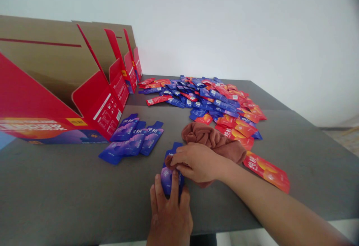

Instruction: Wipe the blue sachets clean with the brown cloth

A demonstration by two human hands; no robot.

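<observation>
A blue-purple pouch (pixel 166 178) with a narrow spout end lies flat on the grey table. My left hand (pixel 170 216) has its fingers spread, with the fingertips resting on the pouch's near part. Bunched in my right hand (pixel 200 162) is a brown cloth (pixel 207 135); a tip of it, pinched in the fingers, touches the upper part of the pouch. The rest of the cloth spreads on the table behind and under that hand. Several blue pouches (pixel 131 141) lie overlapping to the left. One red-orange pouch (pixel 267 171) lies beside my right forearm.
A large heap of blue and red pouches (pixel 202 96) covers the table's back middle and right. Along the left stand red cardboard boxes (pixel 103 104) with raised flaps. A white wall (pixel 210 25) rises behind the grey table (pixel 70 190).
</observation>
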